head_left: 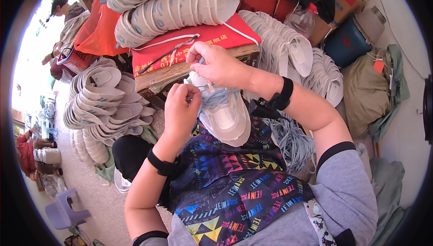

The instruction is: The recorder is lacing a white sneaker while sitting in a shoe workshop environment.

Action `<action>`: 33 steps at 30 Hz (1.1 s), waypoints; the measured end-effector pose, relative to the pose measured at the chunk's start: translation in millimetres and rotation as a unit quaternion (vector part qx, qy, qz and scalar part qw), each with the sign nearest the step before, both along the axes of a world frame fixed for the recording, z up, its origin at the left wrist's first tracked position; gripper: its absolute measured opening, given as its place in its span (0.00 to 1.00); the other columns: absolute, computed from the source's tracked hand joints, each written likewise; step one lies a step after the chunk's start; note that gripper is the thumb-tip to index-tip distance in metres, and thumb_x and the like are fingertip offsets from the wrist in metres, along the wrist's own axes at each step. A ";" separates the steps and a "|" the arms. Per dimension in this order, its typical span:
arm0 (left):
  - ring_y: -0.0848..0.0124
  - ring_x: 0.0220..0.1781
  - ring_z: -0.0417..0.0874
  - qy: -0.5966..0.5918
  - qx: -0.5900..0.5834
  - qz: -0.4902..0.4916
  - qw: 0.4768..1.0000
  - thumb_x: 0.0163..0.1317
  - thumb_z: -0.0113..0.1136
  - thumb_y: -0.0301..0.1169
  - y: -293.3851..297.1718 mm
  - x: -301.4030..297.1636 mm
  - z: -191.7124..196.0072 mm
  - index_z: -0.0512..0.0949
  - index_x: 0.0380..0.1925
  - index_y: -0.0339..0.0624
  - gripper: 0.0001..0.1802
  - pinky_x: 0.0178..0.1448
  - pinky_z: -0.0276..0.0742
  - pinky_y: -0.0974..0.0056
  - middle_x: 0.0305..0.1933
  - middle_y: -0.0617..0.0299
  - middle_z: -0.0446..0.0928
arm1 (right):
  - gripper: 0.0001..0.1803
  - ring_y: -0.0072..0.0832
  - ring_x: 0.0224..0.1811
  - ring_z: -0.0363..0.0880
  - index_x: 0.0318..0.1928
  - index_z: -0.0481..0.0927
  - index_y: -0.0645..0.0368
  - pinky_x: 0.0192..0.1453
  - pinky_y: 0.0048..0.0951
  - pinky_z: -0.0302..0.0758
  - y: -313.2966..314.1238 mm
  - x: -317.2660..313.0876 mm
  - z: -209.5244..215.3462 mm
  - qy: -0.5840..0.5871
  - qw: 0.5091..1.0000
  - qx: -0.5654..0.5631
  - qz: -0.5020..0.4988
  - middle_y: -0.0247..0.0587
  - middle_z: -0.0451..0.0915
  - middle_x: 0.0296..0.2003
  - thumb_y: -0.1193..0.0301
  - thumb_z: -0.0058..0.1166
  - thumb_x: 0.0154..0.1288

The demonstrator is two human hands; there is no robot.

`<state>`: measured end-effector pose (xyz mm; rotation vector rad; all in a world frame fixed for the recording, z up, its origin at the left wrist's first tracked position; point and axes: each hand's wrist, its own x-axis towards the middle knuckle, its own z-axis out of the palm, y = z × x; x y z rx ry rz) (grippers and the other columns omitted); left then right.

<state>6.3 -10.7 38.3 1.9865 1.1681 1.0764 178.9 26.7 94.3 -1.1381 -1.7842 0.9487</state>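
Note:
A white shoe upper [228, 120] with a sole-like rim rests over my lap, its toe toward me. A light blue shoelace [217, 98] runs across its opening. My left hand [181, 108] is closed in a pinch at the shoe's left side, on the lace. Just above the shoe, my right hand [218, 66] is raised with fingers curled and pinched; a bit of blue lace shows at its fingertips. The far end of the shoe lies partly hidden under my hands.
Ahead stands a wooden stool [155, 79] topped with red cloth [234, 34] and nested shoe uppers [176, 14]. More stacked uppers [97, 106] lie at left. A bundle of blue laces [291, 140] hangs by my right side. A purple stool [67, 210] stands lower left; other people are far left.

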 end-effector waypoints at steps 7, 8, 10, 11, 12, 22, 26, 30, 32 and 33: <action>0.52 0.37 0.74 0.148 0.158 -0.012 0.976 0.54 0.60 0.23 9.5 12.3 0.8 0.72 0.28 0.39 0.06 0.43 0.72 0.51 0.31 0.53 0.71 | 0.05 0.22 0.31 0.76 0.37 0.76 0.63 0.36 0.29 0.74 -11.9 28.5 -8.3 -0.065 0.998 0.010 -0.007 0.36 0.76 0.27 0.76 0.55 0.62; 0.52 0.38 0.74 0.175 0.176 -0.015 0.969 0.55 0.60 0.23 9.8 13.8 3.4 0.72 0.28 0.39 0.05 0.44 0.72 0.51 0.31 0.52 0.71 | 0.05 0.22 0.31 0.76 0.37 0.76 0.63 0.36 0.29 0.74 -15.0 32.9 -12.3 -0.064 0.998 0.007 -0.008 0.36 0.76 0.27 0.76 0.55 0.62; 0.52 0.39 0.75 0.202 0.195 -0.020 0.960 0.55 0.59 0.24 11.9 15.2 4.0 0.72 0.28 0.39 0.05 0.44 0.72 0.51 0.32 0.52 0.71 | 0.04 0.32 0.32 0.78 0.35 0.77 0.61 0.37 0.33 0.75 -22.6 39.9 -18.0 -0.112 0.992 0.047 0.012 0.41 0.76 0.29 0.74 0.56 0.60; 0.53 0.39 0.75 0.203 0.189 -0.028 0.960 0.56 0.59 0.25 13.4 14.8 2.3 0.72 0.29 0.39 0.05 0.44 0.72 0.51 0.32 0.52 0.71 | 0.04 0.32 0.32 0.78 0.35 0.77 0.61 0.37 0.33 0.75 -26.9 42.9 -22.8 -0.111 0.993 0.046 0.011 0.41 0.76 0.29 0.74 0.56 0.60; 0.53 0.40 0.75 0.204 0.184 -0.036 0.961 0.56 0.59 0.25 15.3 15.6 2.0 0.72 0.29 0.39 0.05 0.44 0.72 0.51 0.32 0.53 0.71 | 0.05 0.37 0.33 0.79 0.34 0.78 0.60 0.38 0.35 0.75 -31.1 45.5 -26.4 -0.185 0.979 0.088 0.019 0.43 0.77 0.30 0.72 0.55 0.60; 0.56 0.48 0.73 0.242 0.161 0.007 0.957 0.52 0.64 0.28 9.1 17.0 24.0 0.77 0.30 0.43 0.06 0.51 0.67 0.54 0.37 0.59 0.71 | 0.06 0.45 0.36 0.81 0.32 0.76 0.62 0.38 0.43 0.79 -45.3 37.5 -45.4 -0.396 0.908 0.129 -0.036 0.49 0.75 0.34 0.71 0.53 0.60; 0.58 0.49 0.70 0.272 0.135 0.029 0.952 0.50 0.64 0.28 10.3 14.5 20.4 0.79 0.28 0.45 0.05 0.51 0.65 0.55 0.37 0.61 0.70 | 0.07 0.45 0.36 0.81 0.32 0.75 0.64 0.38 0.42 0.80 -50.2 34.5 -45.3 -0.382 0.914 0.131 -0.042 0.51 0.75 0.35 0.71 0.53 0.61; 0.58 0.47 0.70 0.252 0.145 0.020 0.956 0.49 0.64 0.28 8.5 24.1 11.1 0.79 0.27 0.46 0.05 0.50 0.64 0.55 0.36 0.61 0.70 | 0.07 0.47 0.36 0.80 0.33 0.75 0.63 0.39 0.44 0.79 -51.0 31.6 -45.3 -0.362 0.925 0.100 -0.055 0.51 0.75 0.36 0.71 0.53 0.62; 0.58 0.47 0.70 0.257 0.141 0.019 0.956 0.49 0.64 0.28 9.4 23.2 12.6 0.79 0.27 0.45 0.05 0.49 0.65 0.56 0.36 0.61 0.71 | 0.07 0.48 0.36 0.80 0.34 0.76 0.62 0.41 0.45 0.79 -49.9 30.7 -47.4 -0.289 0.952 0.070 -0.073 0.50 0.75 0.37 0.70 0.54 0.62; 0.58 0.48 0.71 0.262 0.136 0.017 0.955 0.49 0.64 0.28 9.4 22.7 13.2 0.79 0.27 0.45 0.05 0.49 0.65 0.56 0.36 0.61 0.71 | 0.07 0.48 0.36 0.80 0.34 0.76 0.62 0.41 0.45 0.79 -49.7 31.5 -47.1 -0.290 0.952 0.071 -0.074 0.50 0.75 0.37 0.70 0.54 0.62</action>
